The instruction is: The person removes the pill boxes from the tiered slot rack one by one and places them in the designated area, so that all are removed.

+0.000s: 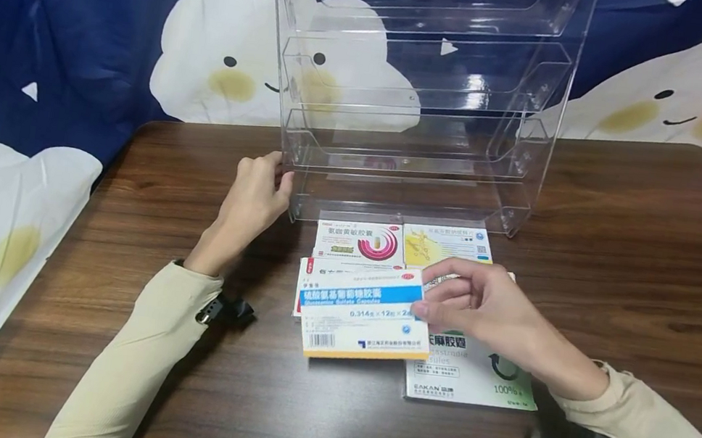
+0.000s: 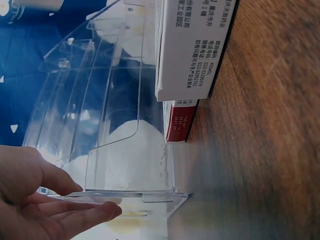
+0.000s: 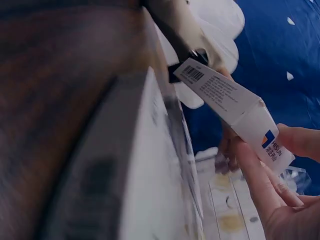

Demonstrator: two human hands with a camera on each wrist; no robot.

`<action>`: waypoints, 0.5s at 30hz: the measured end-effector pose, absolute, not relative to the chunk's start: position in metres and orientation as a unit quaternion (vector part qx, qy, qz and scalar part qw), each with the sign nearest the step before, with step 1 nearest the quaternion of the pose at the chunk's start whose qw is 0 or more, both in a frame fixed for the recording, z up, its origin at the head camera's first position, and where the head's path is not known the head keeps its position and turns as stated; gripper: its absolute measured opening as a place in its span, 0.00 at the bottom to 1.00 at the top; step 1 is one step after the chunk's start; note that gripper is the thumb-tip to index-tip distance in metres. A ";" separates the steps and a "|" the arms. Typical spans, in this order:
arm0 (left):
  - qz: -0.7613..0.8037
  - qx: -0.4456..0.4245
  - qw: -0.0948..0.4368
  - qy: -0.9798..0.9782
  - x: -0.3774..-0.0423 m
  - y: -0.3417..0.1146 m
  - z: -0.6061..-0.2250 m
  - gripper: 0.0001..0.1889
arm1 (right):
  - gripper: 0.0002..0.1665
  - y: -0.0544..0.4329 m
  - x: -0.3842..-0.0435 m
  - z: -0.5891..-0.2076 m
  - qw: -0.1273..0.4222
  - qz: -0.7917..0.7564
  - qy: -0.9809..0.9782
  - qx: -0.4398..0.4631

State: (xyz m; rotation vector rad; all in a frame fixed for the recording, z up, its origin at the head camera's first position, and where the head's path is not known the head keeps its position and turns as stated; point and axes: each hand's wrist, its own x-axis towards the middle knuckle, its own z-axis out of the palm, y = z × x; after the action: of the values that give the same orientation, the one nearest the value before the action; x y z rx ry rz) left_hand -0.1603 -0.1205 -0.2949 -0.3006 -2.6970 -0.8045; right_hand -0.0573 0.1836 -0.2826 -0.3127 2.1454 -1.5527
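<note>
My right hand [image 1: 491, 313] pinches the right end of a white and blue medicine box [image 1: 365, 316] with an orange lower edge. It is held over the other boxes; the right wrist view shows the thumb and fingers on opposite sides of its end [image 3: 272, 145]. My left hand [image 1: 255, 196] grips the lower left side edge of a clear acrylic rack [image 1: 418, 103] with several tiers. In the left wrist view, the thumb and fingers [image 2: 100, 212] lie on either side of the rack's panel [image 2: 125, 165].
Just in front of the rack lie a pink-ringed medicine box [image 1: 358, 242] and a yellow and white one [image 1: 446, 245]. A red-ended box [image 1: 302, 282] is partly covered by the held box. A green and white box [image 1: 469, 380] lies nearer on the brown wooden table [image 1: 325, 428]. Behind hangs a cloud-printed cloth [image 1: 73, 17].
</note>
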 end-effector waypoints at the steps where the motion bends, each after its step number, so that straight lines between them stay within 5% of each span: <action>1: -0.281 -0.104 0.154 -0.942 -0.160 -0.120 -0.295 0.09 | 0.27 0.181 -0.055 -0.283 0.239 -0.561 0.784 -0.113; 15: -0.287 -0.102 0.152 -0.940 -0.160 -0.119 -0.294 0.09 | 0.39 0.164 -0.032 -0.292 0.247 -0.509 0.810 -0.156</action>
State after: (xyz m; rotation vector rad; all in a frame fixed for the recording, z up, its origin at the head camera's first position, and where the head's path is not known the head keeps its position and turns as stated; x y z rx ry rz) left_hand -0.1602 -0.1193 -0.2945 -0.2926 -2.6986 -0.8239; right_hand -0.0324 0.1636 -0.2923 -0.4251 2.2091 -1.3877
